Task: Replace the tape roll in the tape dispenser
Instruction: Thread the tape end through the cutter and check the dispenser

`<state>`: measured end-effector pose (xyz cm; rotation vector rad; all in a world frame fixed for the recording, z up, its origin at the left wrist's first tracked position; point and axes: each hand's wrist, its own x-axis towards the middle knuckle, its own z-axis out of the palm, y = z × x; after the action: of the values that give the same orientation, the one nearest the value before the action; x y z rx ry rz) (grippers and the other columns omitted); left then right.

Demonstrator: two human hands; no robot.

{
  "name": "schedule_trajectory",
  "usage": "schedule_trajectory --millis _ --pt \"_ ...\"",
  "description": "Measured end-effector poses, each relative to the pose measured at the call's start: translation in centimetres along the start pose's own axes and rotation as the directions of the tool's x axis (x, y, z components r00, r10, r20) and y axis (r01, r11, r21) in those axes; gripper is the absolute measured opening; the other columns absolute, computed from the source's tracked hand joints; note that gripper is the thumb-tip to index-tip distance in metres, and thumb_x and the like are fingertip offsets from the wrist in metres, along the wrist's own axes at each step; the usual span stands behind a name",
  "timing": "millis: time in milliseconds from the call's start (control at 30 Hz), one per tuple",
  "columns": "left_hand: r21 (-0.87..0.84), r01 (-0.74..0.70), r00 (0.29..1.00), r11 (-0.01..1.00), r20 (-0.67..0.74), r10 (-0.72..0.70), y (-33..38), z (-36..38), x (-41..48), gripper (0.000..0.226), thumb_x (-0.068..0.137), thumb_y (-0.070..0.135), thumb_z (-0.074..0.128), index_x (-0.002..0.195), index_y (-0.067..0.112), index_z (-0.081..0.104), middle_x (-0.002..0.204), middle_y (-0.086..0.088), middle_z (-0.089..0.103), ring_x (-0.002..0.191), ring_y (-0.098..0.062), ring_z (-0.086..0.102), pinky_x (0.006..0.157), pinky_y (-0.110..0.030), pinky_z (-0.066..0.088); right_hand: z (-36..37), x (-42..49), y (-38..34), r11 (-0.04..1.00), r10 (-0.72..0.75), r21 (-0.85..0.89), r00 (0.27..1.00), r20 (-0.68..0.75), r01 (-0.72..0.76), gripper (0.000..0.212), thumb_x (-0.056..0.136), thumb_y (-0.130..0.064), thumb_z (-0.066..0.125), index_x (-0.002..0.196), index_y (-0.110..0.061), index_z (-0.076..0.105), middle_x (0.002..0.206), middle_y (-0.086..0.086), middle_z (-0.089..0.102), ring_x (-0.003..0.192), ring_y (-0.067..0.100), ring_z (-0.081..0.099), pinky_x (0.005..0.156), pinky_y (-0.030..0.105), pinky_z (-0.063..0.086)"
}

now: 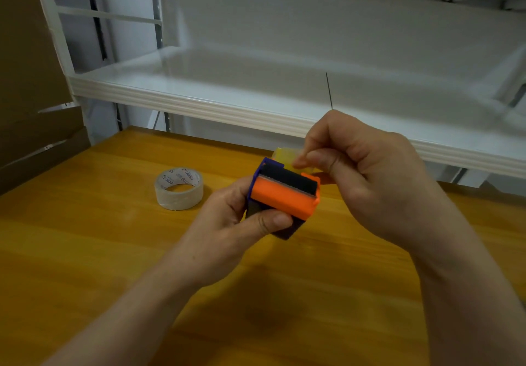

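Both forearms reach in from the near edge of the wooden table [113, 251] and meet over its middle. Left hand [227, 231] is curled around the tape dispenser [281, 194], thumb pressed on the dark underside and fingers wrapped behind the blue side wall, holding it clear of the tabletop with its orange front and black roller facing the camera. Right hand [370, 177] is drawn in narrow, thumb and forefinger pinched on a yellowish strip or part [287, 156] at the dispenser's far top edge; whether that is old tape or a piece of the housing I cannot tell.

A clear tape roll [179, 189] lies flat on the table, off to the left of the dispenser and well apart from both hands, toward the far edge below the white shelf [199, 100].

The dispenser looks like light, rigid plastic, easy to hold by its side walls; the serrated edge near the roller is probably best avoided. The roll should be stiff and light, slick on its outer face, so gripping through the core or across the flat rims seems safest.
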<state>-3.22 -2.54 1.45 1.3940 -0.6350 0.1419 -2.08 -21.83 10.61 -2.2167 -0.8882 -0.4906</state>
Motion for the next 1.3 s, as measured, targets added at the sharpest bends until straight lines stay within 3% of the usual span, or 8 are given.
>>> schedule_trajectory --millis 167,367,667,733,833,900,1067,1300 --pt "0.021 -0.015 0.997 1.000 -0.076 0.016 -0.5 0.2 0.1 0.033 0.080 0.047 0.074 0.108 0.030 0.072 0.106 -0.005 0.074 0.097 -0.028 0.072 0.083 -0.049 0.061 0.7 0.0 -0.6 0.999 0.027 -0.045 0.999 -0.038 -0.029 0.016 0.099 -0.017 0.059 0.091 -0.030 0.057 0.089 -0.007 0.072 0.085 0.015 0.068 0.070 0.046 0.059" --pt "0.265 -0.059 0.986 0.962 -0.137 0.098 -0.7 0.3 0.0 0.030 0.084 0.046 0.070 0.111 0.033 0.067 0.109 0.005 0.070 0.104 -0.020 0.067 0.087 -0.033 0.054 1.5 0.1 -1.5 0.997 0.077 -0.002 0.994 -0.084 -0.077 0.013 0.099 -0.020 0.059 0.090 -0.029 0.059 0.085 -0.008 0.070 0.084 0.011 0.067 0.068 0.040 0.060" --pt "0.604 -0.167 0.979 0.779 0.009 0.203 -0.9 0.1 0.0 0.033 0.091 0.041 0.064 0.114 0.017 0.066 0.111 0.002 0.063 0.104 -0.019 0.062 0.086 -0.042 0.052 1.2 0.6 -0.9 0.921 0.299 0.311 0.938 -0.177 -0.235 0.024 0.102 -0.007 0.053 0.084 -0.022 0.059 0.086 -0.002 0.076 0.086 0.009 0.076 0.063 0.032 0.064" --pt "0.559 -0.144 0.985 0.817 0.006 0.170 -1.0 0.4 0.0 0.033 0.089 0.040 0.066 0.114 0.018 0.066 0.112 0.003 0.065 0.106 -0.018 0.064 0.088 -0.040 0.053 1.1 0.5 -0.8 0.931 0.291 0.282 0.939 -0.183 -0.233 0.023 0.102 -0.007 0.054 0.085 -0.022 0.059 0.086 -0.002 0.076 0.086 0.008 0.075 0.064 0.031 0.064" --pt "0.291 -0.027 0.996 0.956 -0.071 0.049 -0.6 0.2 0.1 0.032 0.083 0.037 0.073 0.113 0.025 0.067 0.106 0.009 0.072 0.102 -0.012 0.069 0.083 -0.028 0.056 1.3 0.2 -1.3 0.959 0.229 0.211 0.957 -0.179 -0.190 0.022 0.102 -0.010 0.054 0.085 -0.024 0.059 0.087 -0.005 0.075 0.087 0.004 0.074 0.068 0.026 0.064" --pt "0.188 -0.006 0.995 0.982 -0.098 0.025 -0.5 -0.3 0.1 0.026 0.084 0.035 0.073 0.110 0.033 0.068 0.102 0.012 0.074 0.098 -0.012 0.070 0.082 -0.030 0.058 1.5 0.1 -1.7 0.971 0.189 0.180 0.968 -0.167 -0.158 0.022 0.101 -0.012 0.054 0.085 -0.026 0.058 0.088 -0.007 0.074 0.089 0.002 0.073 0.069 0.024 0.063" --pt "0.182 -0.012 0.995 0.983 -0.093 0.029 -0.5 -0.1 0.1 0.027 0.086 0.029 0.074 0.112 0.025 0.067 0.103 0.010 0.073 0.096 -0.011 0.070 0.081 -0.027 0.057 1.0 0.3 -1.8 0.980 0.145 0.162 0.971 -0.189 -0.115 0.019 0.100 -0.010 0.056 0.087 -0.024 0.059 0.089 -0.006 0.074 0.092 0.002 0.073 0.071 0.029 0.064" --pt "0.114 -0.012 0.997 0.993 -0.079 0.021 -0.6 0.0 0.1 0.025 0.084 0.029 0.070 0.109 0.035 0.070 0.107 0.004 0.073 0.099 -0.020 0.070 0.086 -0.037 0.059 0.2 0.3 -0.9 0.999 0.046 -0.015 0.980 -0.196 -0.050 0.011 0.097 -0.020 0.061 0.091 -0.028 0.063 0.097 -0.010 0.075 0.099 0.006 0.069 0.083 0.038 0.058"
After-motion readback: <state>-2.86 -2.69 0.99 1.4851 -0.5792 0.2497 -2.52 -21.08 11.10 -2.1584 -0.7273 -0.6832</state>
